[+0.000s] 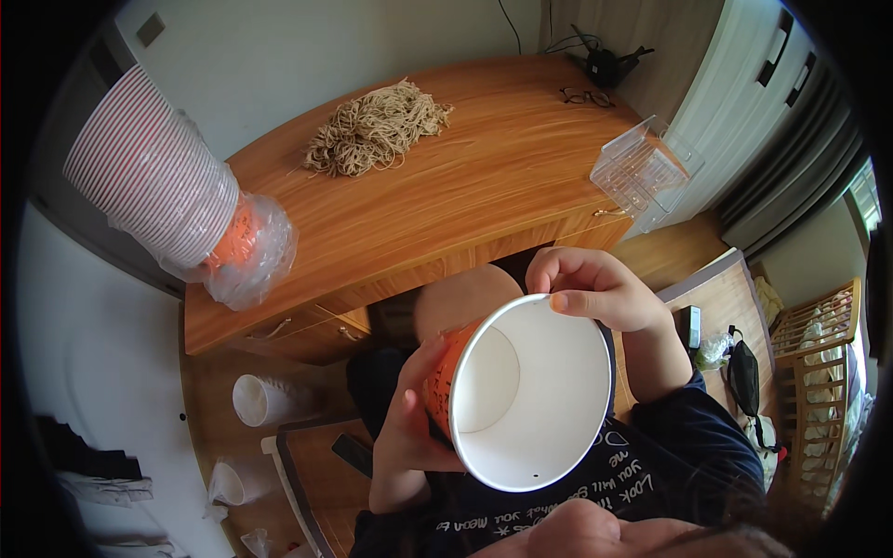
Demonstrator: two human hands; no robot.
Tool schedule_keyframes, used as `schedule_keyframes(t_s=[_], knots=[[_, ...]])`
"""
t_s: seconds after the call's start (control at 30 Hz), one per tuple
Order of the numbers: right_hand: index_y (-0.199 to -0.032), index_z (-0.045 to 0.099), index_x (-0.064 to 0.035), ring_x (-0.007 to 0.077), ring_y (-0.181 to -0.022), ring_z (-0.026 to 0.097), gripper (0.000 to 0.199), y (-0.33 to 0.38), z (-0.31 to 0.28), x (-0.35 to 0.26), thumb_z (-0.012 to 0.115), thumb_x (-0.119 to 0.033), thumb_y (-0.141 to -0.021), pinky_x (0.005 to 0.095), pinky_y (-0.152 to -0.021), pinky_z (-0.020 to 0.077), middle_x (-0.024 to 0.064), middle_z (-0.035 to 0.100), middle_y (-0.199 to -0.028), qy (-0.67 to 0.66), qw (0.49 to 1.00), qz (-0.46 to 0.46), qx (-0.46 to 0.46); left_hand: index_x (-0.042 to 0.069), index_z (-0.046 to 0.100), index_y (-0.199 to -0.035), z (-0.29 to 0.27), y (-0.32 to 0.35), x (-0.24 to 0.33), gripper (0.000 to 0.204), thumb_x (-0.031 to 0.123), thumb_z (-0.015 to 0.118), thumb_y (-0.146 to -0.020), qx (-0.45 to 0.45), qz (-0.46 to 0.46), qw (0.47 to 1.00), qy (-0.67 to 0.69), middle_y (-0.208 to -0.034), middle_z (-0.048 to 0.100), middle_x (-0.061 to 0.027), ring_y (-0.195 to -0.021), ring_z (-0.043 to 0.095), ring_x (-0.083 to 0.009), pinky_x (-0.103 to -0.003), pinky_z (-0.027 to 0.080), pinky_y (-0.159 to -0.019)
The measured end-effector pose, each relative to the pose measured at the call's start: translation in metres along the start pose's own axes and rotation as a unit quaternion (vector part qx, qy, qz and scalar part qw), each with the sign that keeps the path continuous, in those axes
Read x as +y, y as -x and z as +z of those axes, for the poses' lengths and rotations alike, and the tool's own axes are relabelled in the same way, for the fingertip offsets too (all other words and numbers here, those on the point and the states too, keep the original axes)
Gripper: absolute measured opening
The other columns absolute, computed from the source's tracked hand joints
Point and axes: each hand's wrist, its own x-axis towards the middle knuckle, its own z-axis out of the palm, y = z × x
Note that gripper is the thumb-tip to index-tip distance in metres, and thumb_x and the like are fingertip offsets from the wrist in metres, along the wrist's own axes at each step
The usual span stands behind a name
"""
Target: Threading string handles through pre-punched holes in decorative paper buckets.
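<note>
A large paper bucket (pixel 535 400), orange outside and white inside, is tilted so its open mouth faces up toward me. My left hand (pixel 414 418) is wrapped round its orange side and supports it from the left. At the far rim, my right hand (pixel 595 290) has its thumb and fingers closed on the edge. Whether anything small is also pinched there, I cannot tell. A tiny dark hole shows inside the wall near the lower rim. On the desk beyond lies a tangled pile of beige twine (pixel 377 128).
A tall stack of paper buckets (pixel 153 167) in clear plastic stands at the left end of the wooden desk (pixel 437 205). A clear plastic holder (pixel 646 172), glasses (pixel 586 97) and a black router (pixel 609 65) are at its right. White containers (pixel 265 400) sit on the floor; a wooden crib (pixel 819 372) stands right.
</note>
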Motion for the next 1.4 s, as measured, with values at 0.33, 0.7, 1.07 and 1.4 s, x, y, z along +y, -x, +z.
schedule_keyframes(t_s=[0.33,0.7,1.07,1.4], knots=[[-0.092,0.060,-0.0016,0.0114,-0.086,0.055,0.015,0.001,0.006,-0.010,0.071,-0.009,-0.086,0.0238,-0.072,0.0434,0.0052,0.056,-0.096,0.212,0.974,-0.028,0.072,0.039,0.020,-0.154,-0.011,-0.009,0.009,0.116,0.043,0.092,-0.063,-0.084,0.157,0.875,-0.450,-0.151,0.040,-0.0219,-0.137,0.043,-0.0445,-0.062,0.032,-0.110],[-0.085,0.066,-0.0038,0.0119,-0.065,0.053,0.015,0.003,0.012,-0.005,0.077,-0.001,-0.075,0.0229,-0.051,0.0348,0.0054,0.062,-0.088,0.401,0.890,-0.147,0.159,0.040,0.018,-0.154,-0.010,-0.015,-0.004,0.122,0.050,0.093,-0.058,-0.073,0.282,0.831,-0.473,-0.149,0.042,-0.0222,-0.134,0.045,-0.0460,-0.063,0.030,-0.110],[-0.090,0.072,-0.0046,0.0152,-0.087,0.064,0.015,0.013,0.004,-0.009,0.078,0.002,-0.078,0.0213,-0.057,0.0465,0.0108,0.061,-0.115,0.404,0.865,-0.243,0.175,0.024,0.022,-0.153,-0.012,-0.011,-0.018,0.103,0.064,0.068,-0.070,-0.007,0.200,0.896,-0.396,-0.150,0.041,-0.0234,-0.134,0.046,-0.0424,-0.059,0.036,-0.109],[-0.140,0.043,-0.0004,0.0091,-0.077,0.060,0.068,0.029,-0.014,-0.007,0.073,-0.001,-0.079,0.0215,-0.059,0.0483,0.0172,0.052,-0.142,0.397,0.905,-0.004,0.151,0.005,0.031,-0.152,-0.018,-0.004,-0.028,0.100,0.079,0.036,-0.086,0.070,0.097,0.942,-0.314,-0.150,0.042,-0.0231,-0.132,0.049,-0.0371,-0.054,0.043,-0.107]])
